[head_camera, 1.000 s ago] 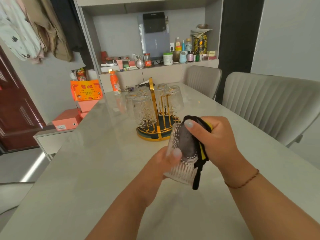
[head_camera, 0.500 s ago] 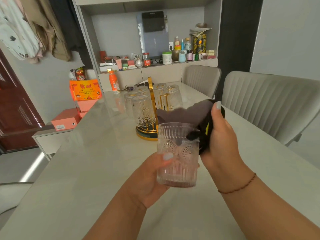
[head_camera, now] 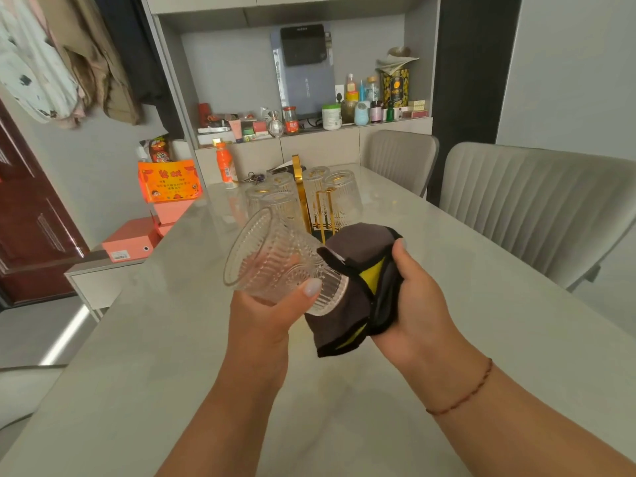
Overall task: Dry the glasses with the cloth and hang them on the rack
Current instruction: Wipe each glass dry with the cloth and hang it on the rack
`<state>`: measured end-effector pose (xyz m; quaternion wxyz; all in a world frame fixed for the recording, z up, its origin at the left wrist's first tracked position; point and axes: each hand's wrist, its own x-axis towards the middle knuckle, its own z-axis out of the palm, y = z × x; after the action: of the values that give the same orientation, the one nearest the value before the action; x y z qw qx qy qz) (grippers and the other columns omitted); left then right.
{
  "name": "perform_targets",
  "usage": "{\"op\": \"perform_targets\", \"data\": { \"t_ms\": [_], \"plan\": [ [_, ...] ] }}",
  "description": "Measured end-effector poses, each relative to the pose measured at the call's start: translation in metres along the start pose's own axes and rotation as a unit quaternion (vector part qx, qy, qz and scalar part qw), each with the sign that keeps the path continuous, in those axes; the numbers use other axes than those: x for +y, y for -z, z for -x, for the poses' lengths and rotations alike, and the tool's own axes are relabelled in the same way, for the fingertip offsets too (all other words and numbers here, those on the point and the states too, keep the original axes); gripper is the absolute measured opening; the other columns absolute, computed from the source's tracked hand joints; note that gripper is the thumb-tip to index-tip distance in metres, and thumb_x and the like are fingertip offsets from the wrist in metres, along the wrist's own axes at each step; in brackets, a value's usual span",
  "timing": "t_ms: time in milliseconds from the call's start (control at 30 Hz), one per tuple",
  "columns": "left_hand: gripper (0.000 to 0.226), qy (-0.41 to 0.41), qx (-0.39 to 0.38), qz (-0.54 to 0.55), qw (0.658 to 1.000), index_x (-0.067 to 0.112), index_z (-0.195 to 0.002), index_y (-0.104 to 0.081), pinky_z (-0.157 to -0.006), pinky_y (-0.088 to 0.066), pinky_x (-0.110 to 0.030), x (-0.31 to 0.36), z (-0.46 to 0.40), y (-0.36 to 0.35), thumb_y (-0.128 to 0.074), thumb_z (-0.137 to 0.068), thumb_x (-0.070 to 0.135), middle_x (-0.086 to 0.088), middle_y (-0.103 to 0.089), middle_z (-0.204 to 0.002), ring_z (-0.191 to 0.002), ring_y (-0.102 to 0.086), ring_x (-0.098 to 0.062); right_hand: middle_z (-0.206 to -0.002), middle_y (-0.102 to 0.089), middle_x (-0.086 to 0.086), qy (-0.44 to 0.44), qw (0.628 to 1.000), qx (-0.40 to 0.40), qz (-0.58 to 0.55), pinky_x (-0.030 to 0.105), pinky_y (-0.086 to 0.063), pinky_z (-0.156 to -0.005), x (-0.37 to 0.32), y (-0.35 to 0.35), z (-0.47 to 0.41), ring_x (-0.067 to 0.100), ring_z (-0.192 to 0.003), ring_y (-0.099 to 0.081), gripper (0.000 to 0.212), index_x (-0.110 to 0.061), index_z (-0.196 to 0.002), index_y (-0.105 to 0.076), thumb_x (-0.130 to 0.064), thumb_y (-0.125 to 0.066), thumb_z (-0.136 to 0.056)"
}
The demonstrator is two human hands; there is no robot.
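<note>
My left hand [head_camera: 272, 315] grips a ribbed clear glass [head_camera: 272, 259] tipped on its side, mouth toward the upper left, above the table. My right hand [head_camera: 413, 297] holds a dark grey cloth with yellow patches [head_camera: 358, 287] pressed over the glass's base. Behind them stands a gold rack [head_camera: 303, 197] with several clear glasses hung upside down on its pegs; its lower part is hidden by the glass and the cloth.
The pale table [head_camera: 172, 356] stretches forward. Two grey chairs [head_camera: 537, 215] stand along its right side. An orange bottle [head_camera: 225, 165] and keys sit at the far end. Orange boxes [head_camera: 132, 241] rest on a low cabinet at left. A cluttered shelf runs behind.
The glass went from cloth inside it, to upright, to tipped sideways with its mouth to the upper left. The cloth came out and now covers the base.
</note>
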<state>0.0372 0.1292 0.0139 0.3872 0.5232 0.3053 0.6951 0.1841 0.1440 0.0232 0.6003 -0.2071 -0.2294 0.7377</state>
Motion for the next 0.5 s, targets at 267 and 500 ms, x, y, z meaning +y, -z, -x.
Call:
{"op": "perform_targets", "data": {
  "t_ms": [267,500],
  "plan": [
    [0.079,-0.029,0.029,-0.112,0.993,0.011,-0.121,-0.062,-0.077,-0.054,-0.017,0.0,0.006,-0.001,-0.083,-0.049,0.037,0.003,-0.073,-0.105,-0.1,-0.069,-0.009,-0.118,-0.069,0.012,-0.055,0.997,-0.037,0.045,0.043,-0.056,-0.083,0.013,-0.004,0.003,0.031,-0.106,-0.067,0.047,-0.018,-0.121,-0.065,-0.047,-0.037,-0.098],
    [0.08,-0.022,0.123,-0.17,0.977,0.017,-0.12,-0.065,-0.082,-0.055,-0.02,0.002,-0.007,0.015,-0.078,-0.05,0.053,0.003,-0.072,-0.109,-0.101,-0.067,-0.011,-0.108,-0.073,0.009,-0.031,0.996,-0.041,0.078,0.042,-0.056,-0.082,0.009,-0.004,0.005,0.029,-0.098,-0.07,0.041,-0.017,-0.117,-0.066,-0.042,-0.04,-0.098]
  ]
}}
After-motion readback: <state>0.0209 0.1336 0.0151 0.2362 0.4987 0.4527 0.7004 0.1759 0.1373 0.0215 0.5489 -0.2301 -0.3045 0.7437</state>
